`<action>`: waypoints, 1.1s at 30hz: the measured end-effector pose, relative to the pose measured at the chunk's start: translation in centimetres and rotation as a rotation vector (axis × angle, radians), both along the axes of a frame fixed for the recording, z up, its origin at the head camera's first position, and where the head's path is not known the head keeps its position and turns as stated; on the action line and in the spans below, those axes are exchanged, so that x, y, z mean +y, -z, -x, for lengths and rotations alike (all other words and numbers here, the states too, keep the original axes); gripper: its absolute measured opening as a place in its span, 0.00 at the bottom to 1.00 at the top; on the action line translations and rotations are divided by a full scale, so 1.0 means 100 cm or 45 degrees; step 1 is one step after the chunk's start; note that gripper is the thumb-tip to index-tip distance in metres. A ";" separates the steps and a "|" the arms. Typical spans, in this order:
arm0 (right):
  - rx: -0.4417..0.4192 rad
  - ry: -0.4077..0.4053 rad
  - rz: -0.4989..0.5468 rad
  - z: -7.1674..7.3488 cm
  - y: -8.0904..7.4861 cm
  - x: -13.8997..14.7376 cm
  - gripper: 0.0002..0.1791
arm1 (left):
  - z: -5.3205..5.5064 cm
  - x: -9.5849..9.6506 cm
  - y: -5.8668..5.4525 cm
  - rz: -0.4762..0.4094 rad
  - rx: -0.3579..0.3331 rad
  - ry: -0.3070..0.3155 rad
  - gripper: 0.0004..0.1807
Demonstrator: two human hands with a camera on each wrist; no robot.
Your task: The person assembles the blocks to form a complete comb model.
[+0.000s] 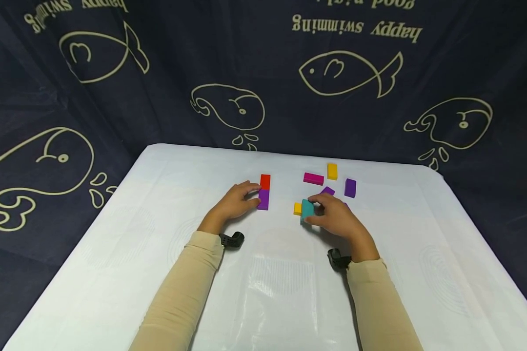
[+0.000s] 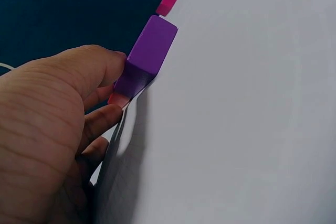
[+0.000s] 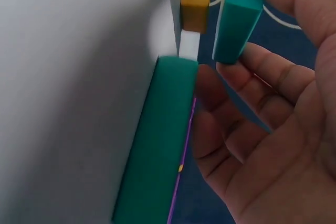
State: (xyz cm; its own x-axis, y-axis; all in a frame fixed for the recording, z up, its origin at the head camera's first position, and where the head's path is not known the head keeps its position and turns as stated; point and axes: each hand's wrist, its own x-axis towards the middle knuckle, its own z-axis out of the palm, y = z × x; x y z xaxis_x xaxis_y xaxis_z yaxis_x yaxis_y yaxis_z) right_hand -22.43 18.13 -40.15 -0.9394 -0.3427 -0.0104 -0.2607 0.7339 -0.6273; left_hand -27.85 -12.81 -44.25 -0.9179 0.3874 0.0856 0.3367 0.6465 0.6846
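A teal block is pinched between the thumb and fingers of my right hand. Below it in the right wrist view, a second teal block lies on the table, and a yellow block is just left of the held one. My left hand is at the left side of a purple block, thumb touching it and fingers loosely bent. A red block stands end to end with the purple one, on its far side; a left fingertip is right at the red block in the left wrist view.
Beyond my right hand lie a magenta block, another yellow block and a dark purple block. Another purple block is partly hidden by the right hand. A dark fish-patterned cloth hangs behind the white table.
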 end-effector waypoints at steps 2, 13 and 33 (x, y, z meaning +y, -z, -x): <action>-0.002 -0.014 0.026 0.000 -0.002 -0.005 0.32 | 0.000 0.000 0.000 0.002 0.011 0.005 0.25; 0.003 -0.078 0.094 0.001 -0.001 -0.037 0.31 | 0.000 0.000 -0.001 0.026 0.025 0.008 0.26; 0.019 -0.094 0.104 -0.004 0.003 -0.094 0.31 | 0.001 -0.001 0.000 0.025 0.031 0.019 0.25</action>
State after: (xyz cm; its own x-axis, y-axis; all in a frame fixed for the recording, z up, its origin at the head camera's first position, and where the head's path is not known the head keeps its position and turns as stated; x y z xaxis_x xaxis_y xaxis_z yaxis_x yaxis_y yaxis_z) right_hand -22.04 8.76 -40.45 -0.9114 -0.4101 0.0341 -0.3219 0.6587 -0.6800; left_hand -27.93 -12.86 -44.23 -0.9099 0.4026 0.1001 0.3626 0.6547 0.6632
